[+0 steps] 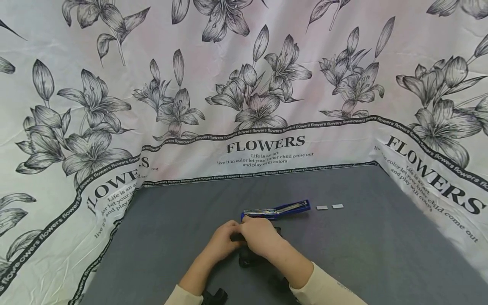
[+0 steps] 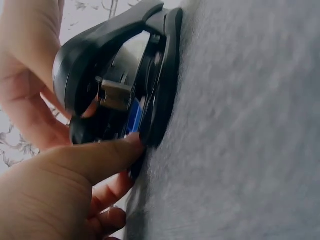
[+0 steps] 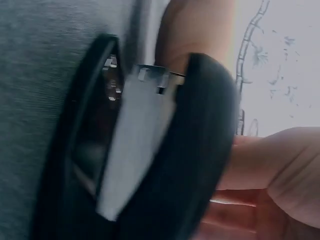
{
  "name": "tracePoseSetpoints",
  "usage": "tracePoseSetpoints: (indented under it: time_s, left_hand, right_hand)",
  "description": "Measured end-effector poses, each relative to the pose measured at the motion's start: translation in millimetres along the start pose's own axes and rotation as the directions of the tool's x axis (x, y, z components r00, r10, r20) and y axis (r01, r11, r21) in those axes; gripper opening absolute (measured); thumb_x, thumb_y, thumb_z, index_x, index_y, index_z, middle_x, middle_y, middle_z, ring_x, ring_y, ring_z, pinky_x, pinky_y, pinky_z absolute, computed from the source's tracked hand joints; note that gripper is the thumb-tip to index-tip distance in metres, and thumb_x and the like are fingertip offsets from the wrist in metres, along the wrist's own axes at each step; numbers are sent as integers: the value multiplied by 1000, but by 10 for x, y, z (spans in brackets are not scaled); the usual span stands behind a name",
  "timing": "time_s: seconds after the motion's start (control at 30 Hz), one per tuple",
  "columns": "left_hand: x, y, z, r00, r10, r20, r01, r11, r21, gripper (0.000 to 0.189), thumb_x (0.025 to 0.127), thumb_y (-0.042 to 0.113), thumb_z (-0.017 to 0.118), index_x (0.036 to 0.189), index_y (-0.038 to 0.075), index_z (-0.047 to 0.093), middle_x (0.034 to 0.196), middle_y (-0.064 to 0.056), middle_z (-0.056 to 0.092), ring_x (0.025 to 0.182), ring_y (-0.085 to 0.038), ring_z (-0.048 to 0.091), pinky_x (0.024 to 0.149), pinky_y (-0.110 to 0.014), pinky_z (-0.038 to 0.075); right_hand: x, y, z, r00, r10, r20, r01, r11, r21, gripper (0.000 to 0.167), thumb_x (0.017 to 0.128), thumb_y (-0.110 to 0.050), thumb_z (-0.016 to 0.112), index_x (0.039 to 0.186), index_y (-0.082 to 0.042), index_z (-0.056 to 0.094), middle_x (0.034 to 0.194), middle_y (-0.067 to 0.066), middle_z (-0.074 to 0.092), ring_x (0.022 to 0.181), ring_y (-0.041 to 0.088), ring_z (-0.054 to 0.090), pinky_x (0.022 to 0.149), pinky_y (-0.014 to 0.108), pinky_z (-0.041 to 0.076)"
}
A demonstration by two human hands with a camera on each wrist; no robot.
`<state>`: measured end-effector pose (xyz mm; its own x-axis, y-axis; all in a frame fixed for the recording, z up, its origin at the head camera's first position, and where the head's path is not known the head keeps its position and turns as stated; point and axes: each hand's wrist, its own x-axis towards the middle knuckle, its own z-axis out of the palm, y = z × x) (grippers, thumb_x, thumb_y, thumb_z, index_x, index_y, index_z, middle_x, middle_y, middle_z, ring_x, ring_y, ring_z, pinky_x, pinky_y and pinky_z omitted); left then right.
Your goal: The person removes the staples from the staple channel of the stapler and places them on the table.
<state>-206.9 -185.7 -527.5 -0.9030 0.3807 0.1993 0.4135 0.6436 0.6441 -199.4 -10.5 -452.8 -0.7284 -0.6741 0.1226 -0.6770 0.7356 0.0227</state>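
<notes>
Both hands are at a black stapler [image 2: 75, 75] whose upper arm stands apart from its base [image 2: 167, 75], with a metal magazine showing between them. Thumb and curled fingers of my left hand [image 1: 223, 241] pinch the stapler near one end, by its base. My right hand [image 1: 261, 235] grips it from the other side; in the right wrist view its fingers lie behind the black upper arm [image 3: 205, 135]. From the head, the hands hide much of this stapler. Just beyond them a blue stapler [image 1: 293, 207] lies opened out, its metal rail facing up.
Two small silvery-white strips [image 1: 322, 207] lie right of the blue stapler. The grey tabletop [image 1: 381, 237] is bordered by a white floral cloth [image 1: 267, 152] at the back and sides. Dark wrist-camera mounts [image 1: 215, 296] sit at the wrists.
</notes>
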Motion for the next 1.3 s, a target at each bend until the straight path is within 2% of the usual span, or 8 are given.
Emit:
tracePoseSetpoints:
  time_s: [0.13, 0.27, 0.43, 0.57, 0.67, 0.9, 1.13, 1.3]
  left_hand:
    - [-14, -11, 37, 1000, -11, -14, 11, 1000, -19, 19, 87, 12, 83, 105, 14, 78, 102, 6, 62, 93, -15, 59, 84, -38, 50]
    - [-37, -23, 36, 1000, -18, -20, 17, 1000, -17, 18, 85, 12, 85, 102, 15, 79, 99, 7, 62, 92, -16, 60, 84, -38, 50]
    - [-61, -4, 29, 999, -24, -26, 25, 1000, 12, 18, 84, 12, 85, 101, 14, 77, 98, 5, 62, 92, -16, 61, 83, -39, 50]
    - [-58, -6, 52, 999, -33, -16, 33, 999, 9, 20, 86, 14, 84, 105, 14, 78, 102, 6, 62, 94, -16, 61, 83, -39, 51]
    - [-46, -14, 78, 999, -42, -3, 42, 999, -8, 26, 86, 16, 84, 111, 12, 78, 104, 8, 62, 96, -16, 61, 84, -38, 50]
    - [-29, -4, 102, 998, -69, -8, 69, 998, -7, 27, 84, 18, 86, 109, 12, 80, 100, 10, 61, 94, -13, 59, 84, -38, 50]
    - [2, 26, 65, 997, -78, -13, 78, 997, 2, 27, 84, 17, 86, 109, 11, 80, 101, 9, 62, 97, -17, 61, 86, -41, 50]
    - [20, 40, 46, 997, -79, -6, 79, 997, 6, 28, 85, 17, 86, 111, 11, 80, 102, 8, 62, 98, -18, 61, 87, -43, 49]
  right_hand:
    - [-15, -37, 90, 999, 16, -51, -19, 999, -47, 10, 88, -19, 83, 97, -19, 78, 85, 1, 59, 58, 14, 55, 51, 28, 49]
    - [-33, -10, 153, 992, -38, -120, 32, 998, -48, 13, 87, -17, 84, 99, -20, 78, 82, 0, 57, 54, 11, 50, 47, 25, 44]
    - [-45, 113, 149, 973, -90, -212, 103, 994, 48, 20, 82, -15, 87, 101, -18, 80, 84, -4, 60, 63, 9, 57, 53, 24, 48]
    - [-100, 226, 77, 968, -66, -241, 112, 976, 184, 27, 82, -12, 87, 108, -17, 78, 101, -2, 68, 81, 13, 68, 66, 28, 55]
    - [-180, 317, -6, 973, -17, -231, 87, 950, 299, 32, 84, -10, 85, 114, -16, 76, 112, 0, 68, 90, 16, 69, 72, 31, 56]
    - [-380, 577, -207, 977, 92, -194, 17, 868, 496, 38, 87, -6, 81, 124, -13, 72, 116, -1, 65, 99, 17, 65, 80, 36, 54]
    - [-551, 801, -379, 962, 232, -142, -114, 819, 562, 35, 88, -6, 81, 122, -11, 74, 115, -1, 65, 106, 22, 64, 87, 44, 52]
    - [-649, 883, -464, 946, 312, -94, -218, 820, 529, 36, 87, -8, 82, 122, -12, 74, 118, -1, 67, 110, 26, 65, 89, 48, 52]
